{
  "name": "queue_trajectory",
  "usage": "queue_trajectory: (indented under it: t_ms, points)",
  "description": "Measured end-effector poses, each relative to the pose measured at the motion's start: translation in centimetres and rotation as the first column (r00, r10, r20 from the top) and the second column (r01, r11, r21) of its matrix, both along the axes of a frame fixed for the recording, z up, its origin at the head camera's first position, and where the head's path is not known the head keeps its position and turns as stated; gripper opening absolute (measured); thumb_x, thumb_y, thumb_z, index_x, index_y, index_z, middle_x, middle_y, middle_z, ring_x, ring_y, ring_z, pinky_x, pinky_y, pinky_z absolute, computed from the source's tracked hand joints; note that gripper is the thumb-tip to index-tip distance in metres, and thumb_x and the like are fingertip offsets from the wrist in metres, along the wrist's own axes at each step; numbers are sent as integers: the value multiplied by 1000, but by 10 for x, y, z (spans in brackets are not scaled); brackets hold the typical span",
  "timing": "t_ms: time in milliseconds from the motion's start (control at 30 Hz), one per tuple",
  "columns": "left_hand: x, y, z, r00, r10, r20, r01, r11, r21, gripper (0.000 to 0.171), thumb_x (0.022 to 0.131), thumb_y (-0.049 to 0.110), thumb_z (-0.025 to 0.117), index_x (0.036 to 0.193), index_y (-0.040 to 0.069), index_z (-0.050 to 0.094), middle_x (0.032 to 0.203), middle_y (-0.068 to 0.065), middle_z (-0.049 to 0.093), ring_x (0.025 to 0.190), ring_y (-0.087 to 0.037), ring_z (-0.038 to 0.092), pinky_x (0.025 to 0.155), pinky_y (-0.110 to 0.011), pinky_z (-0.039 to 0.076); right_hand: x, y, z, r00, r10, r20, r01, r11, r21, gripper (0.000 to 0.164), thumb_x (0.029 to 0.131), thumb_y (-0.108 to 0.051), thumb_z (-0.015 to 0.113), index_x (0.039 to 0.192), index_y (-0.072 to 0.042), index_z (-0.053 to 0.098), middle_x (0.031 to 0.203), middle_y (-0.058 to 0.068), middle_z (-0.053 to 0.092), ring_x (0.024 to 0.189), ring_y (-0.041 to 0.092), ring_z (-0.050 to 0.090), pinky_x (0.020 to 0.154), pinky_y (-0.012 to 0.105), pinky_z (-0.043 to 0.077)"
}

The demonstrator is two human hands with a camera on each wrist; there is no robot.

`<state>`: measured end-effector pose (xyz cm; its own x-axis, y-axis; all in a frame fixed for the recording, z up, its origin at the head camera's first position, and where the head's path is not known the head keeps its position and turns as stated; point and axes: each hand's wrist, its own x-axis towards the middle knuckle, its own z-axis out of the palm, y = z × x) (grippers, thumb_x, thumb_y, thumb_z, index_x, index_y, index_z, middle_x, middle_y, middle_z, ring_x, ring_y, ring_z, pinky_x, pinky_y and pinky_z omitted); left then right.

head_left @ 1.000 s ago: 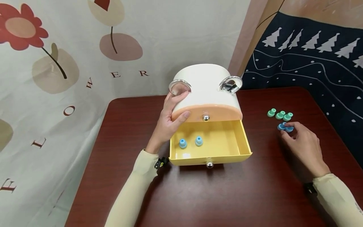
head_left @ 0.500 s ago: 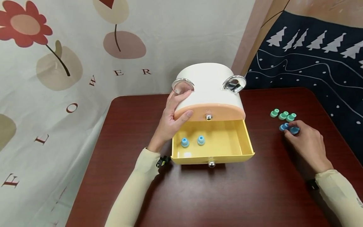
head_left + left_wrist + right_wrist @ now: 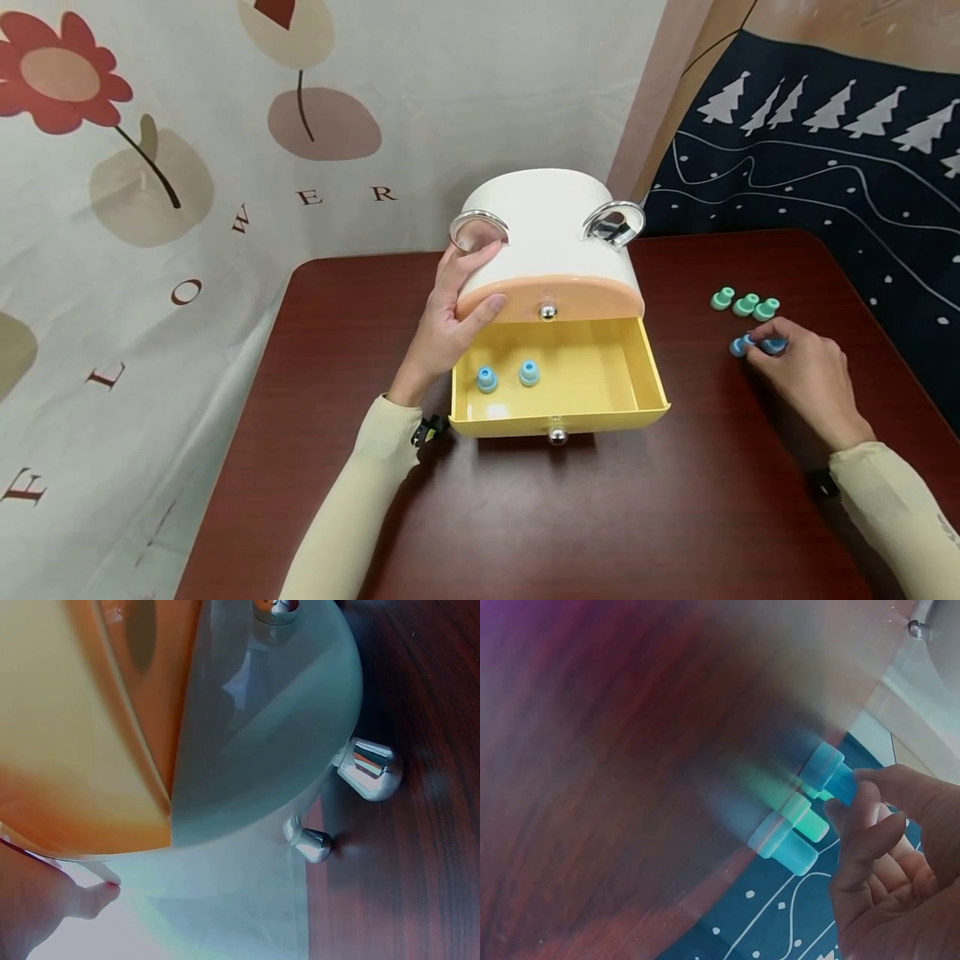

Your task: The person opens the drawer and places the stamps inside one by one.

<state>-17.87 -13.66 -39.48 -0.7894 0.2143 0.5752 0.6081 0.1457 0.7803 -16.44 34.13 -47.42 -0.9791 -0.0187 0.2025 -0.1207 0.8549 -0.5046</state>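
Note:
A small white drawer box with a peach upper drawer stands at the table's back. Its yellow lower drawer is pulled out and bears two light-blue stepped pegs, a left peg and a right peg. My left hand grips the box's left side, thumb on the peach front, fingers over the top. At the right, my right hand pinches a blue stepped peg by its narrow end, near the tabletop. Another blue peg stands beside it, partly behind the fingers in the head view.
Three green pegs stand in a row behind the right hand. Two silver ring-shaped ears stick up from the box. A silver knob juts from the yellow drawer. Printed cloths hang behind the dark wooden table.
The right hand has closed its fingertips on the nearer blue peg and shifted it slightly left, away from the other blue one. The left hand keeps its hold on the box.

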Motion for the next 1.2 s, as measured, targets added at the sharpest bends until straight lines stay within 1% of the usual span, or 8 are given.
queue_trajectory:
  t_ms: [133,367,467,567,667,900,1033,1200]
  points:
    - [12,3,18,1000,3,13,-3,1000,-6,56,95,-7,70,149,-9,54,152,-29,50,144,-34,34,115,-46,33,3,-3,3,1000,7,19,-6,1000,-2,14,100,-17,81,109,-7,77,88,12,77,70,24,57,59,34,40]
    - [13,2,19,1000,8,-8,-8,1000,-7,56,95,-7,70,148,-9,55,152,-29,51,144,-35,35,116,-45,32,11,-10,5,999,19,41,-19,1000,2,14,98,-18,82,106,-7,78,83,8,76,69,25,55,57,35,40]
    - [13,2,18,1000,7,-3,-8,1000,-4,56,95,-7,70,149,-8,55,153,-29,50,145,-36,34,116,-45,32,15,-13,5,999,24,27,-24,1000,10,15,97,-19,83,105,-7,78,76,4,72,66,22,53,57,35,39]
    - [12,3,17,1000,1,9,-1,1000,-7,56,96,-8,70,150,-8,54,154,-29,50,146,-36,33,117,-45,32,21,-14,6,1000,23,1,-23,1000,17,16,96,-19,84,105,-7,79,70,0,69,63,16,51,56,35,38]
    - [13,4,18,1000,3,9,-3,1000,-8,57,95,-9,70,150,-8,55,154,-29,50,146,-35,33,117,-46,32,26,-16,10,999,27,-45,-27,1000,5,18,93,-17,87,106,-8,79,69,1,69,61,10,51,55,31,38]
    - [14,4,18,1000,11,10,-11,1000,6,56,95,-9,70,149,-8,55,154,-29,48,145,-32,34,116,-45,33,40,-35,26,985,-5,-172,-11,996,-90,19,90,-14,91,106,-9,81,70,3,67,63,1,48,55,20,34]
    - [11,4,14,1000,4,16,-4,1000,7,57,95,-9,71,150,-7,54,155,-28,47,146,-32,34,116,-44,33,46,-45,34,970,-24,-241,-10,990,-138,19,87,-7,92,103,-7,82,71,5,67,65,-9,46,56,15,33]
    - [-4,0,-7,1000,7,-5,-7,1000,8,60,95,-6,73,152,-1,56,158,-21,49,148,-31,31,117,-45,32,52,-54,43,952,-21,-304,-35,984,-176,20,85,-4,92,102,-6,82,71,5,64,67,-11,47,57,13,32]
